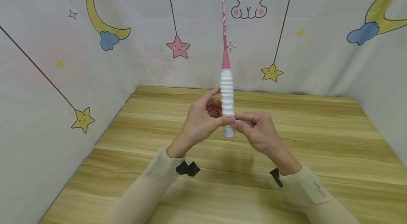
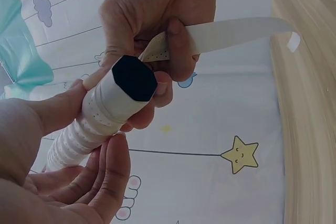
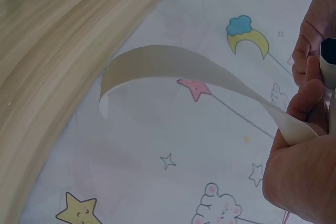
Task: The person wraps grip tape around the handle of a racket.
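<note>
A badminton racket stands upright with its handle [image 1: 227,91] down; its pink shaft [image 1: 224,22] rises out of the head view. White ridged, perforated grip tape wraps most of the handle, and the dark butt end [image 2: 134,78] faces the left wrist camera. My left hand [image 1: 203,116] holds the handle, thumb across its lower part and fingers around the far side. At the right, my right hand [image 1: 262,132] pinches the grip tape close to the handle. From its fingers a loose tape tail [image 3: 163,62] curves away, also visible as a pale strip [image 2: 236,32] in the left wrist view.
A wood-grain table [image 1: 286,188] lies under both hands. Behind it hangs a white curtain [image 1: 143,12] printed with stars, moons and a rabbit; more curtain covers both sides. Black wrist mounts [image 1: 187,168] sit on the sleeves. Turquoise cloth [image 2: 23,61] shows at one edge.
</note>
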`<action>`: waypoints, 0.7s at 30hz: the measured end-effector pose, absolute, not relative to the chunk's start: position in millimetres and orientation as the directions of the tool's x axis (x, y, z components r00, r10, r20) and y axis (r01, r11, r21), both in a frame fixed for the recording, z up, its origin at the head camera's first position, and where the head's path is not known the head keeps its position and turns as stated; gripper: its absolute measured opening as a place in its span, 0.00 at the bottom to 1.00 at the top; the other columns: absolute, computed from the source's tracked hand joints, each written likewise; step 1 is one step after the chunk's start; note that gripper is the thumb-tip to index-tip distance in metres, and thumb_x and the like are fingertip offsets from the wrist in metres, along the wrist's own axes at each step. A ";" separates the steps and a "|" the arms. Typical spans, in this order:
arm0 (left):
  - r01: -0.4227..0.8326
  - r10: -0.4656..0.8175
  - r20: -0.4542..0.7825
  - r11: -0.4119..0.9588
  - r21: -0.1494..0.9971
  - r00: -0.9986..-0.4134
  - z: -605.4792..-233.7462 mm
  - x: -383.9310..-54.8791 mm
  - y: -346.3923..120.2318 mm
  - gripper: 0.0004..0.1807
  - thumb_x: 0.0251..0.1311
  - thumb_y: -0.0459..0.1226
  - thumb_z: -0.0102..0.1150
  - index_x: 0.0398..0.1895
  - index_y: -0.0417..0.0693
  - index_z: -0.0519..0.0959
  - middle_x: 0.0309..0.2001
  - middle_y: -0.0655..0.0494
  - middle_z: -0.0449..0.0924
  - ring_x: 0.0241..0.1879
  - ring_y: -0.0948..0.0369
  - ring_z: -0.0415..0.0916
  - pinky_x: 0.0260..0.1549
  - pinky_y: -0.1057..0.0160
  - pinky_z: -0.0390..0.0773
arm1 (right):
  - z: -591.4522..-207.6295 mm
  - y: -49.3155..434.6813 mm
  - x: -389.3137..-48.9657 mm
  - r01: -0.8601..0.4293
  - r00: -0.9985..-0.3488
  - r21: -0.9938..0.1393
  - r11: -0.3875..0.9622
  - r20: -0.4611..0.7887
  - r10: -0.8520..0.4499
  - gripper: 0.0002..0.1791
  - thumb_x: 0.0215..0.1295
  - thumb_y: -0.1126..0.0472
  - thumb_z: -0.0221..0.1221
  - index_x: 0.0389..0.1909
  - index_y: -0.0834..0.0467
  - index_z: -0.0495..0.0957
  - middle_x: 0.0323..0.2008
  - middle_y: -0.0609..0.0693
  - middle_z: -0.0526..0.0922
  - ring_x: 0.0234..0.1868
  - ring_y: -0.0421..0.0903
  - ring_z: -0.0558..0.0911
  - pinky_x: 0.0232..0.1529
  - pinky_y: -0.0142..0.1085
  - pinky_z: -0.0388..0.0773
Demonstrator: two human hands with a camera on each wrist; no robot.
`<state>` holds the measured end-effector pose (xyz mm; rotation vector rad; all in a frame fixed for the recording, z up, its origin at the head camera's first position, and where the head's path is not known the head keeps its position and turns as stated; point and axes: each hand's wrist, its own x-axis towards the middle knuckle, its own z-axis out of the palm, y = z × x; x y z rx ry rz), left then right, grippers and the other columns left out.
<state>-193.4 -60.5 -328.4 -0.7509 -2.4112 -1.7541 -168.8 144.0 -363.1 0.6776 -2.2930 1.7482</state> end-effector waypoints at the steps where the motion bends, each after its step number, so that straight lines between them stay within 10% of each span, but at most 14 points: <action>1: 0.418 0.346 0.329 0.226 0.880 -0.879 -328.6 -193.8 -60.8 0.50 0.58 0.30 0.81 0.83 0.41 0.65 0.51 0.39 0.89 0.44 0.53 0.87 0.50 0.56 0.91 | -363.1 144.1 -168.8 -0.455 -0.881 -0.865 0.211 0.404 -0.246 0.11 0.71 0.76 0.65 0.51 0.77 0.87 0.47 0.74 0.90 0.42 0.28 0.89 0.44 0.26 0.87; 21: 0.255 0.387 0.233 0.007 0.967 -0.892 -328.8 -197.2 -69.7 0.43 0.64 0.21 0.70 0.82 0.40 0.68 0.50 0.35 0.86 0.43 0.62 0.84 0.45 0.65 0.86 | -349.9 151.5 -167.4 -0.370 -0.904 -0.907 0.200 0.301 -0.304 0.10 0.70 0.73 0.69 0.48 0.73 0.89 0.47 0.70 0.92 0.42 0.32 0.90 0.42 0.30 0.89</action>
